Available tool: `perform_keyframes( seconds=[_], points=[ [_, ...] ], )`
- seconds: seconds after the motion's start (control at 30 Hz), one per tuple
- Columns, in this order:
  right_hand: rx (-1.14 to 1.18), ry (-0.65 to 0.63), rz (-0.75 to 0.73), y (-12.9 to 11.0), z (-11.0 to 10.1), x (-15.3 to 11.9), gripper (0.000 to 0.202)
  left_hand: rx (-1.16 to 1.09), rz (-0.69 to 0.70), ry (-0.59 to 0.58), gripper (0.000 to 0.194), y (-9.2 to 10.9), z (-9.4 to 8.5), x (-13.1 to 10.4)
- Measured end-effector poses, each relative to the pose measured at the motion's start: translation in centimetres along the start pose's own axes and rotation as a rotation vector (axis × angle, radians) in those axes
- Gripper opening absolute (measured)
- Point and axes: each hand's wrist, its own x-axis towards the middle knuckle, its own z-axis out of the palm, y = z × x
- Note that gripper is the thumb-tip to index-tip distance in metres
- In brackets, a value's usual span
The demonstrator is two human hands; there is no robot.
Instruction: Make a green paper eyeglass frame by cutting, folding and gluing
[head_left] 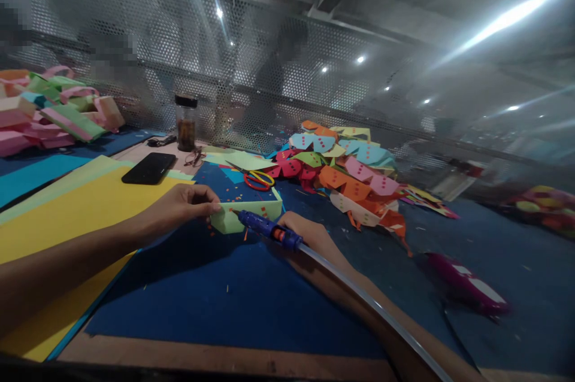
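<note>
My left hand (193,202) pinches the left end of a pale green folded paper piece (265,209), which has small orange squares along its side. In my right hand (309,235) is a blue glue gun (265,226), with a long clear glue stick (372,304) running out of its back toward the lower right. The gun's nozzle points left, at the paper's side near my left fingertips; whether it touches cannot be told. Beneath both hands lies a dark blue sheet (233,298).
Red and yellow scissors (259,179) lie just behind the paper. A black phone (150,167) rests on yellow sheets (103,190) at left, near a jar (186,124). Colourful folded papers (354,175) pile up right of centre; a purple object (467,286) lies at right.
</note>
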Motion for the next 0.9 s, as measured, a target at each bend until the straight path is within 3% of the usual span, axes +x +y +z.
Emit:
perform_keyframes(
  seconds=[0.9],
  points=[
    [0.002,0.023,-0.026,0.06,0.39,-0.05,0.018,0.004,0.016,0.035,0.023,0.37,-0.01,-0.12]
  ],
)
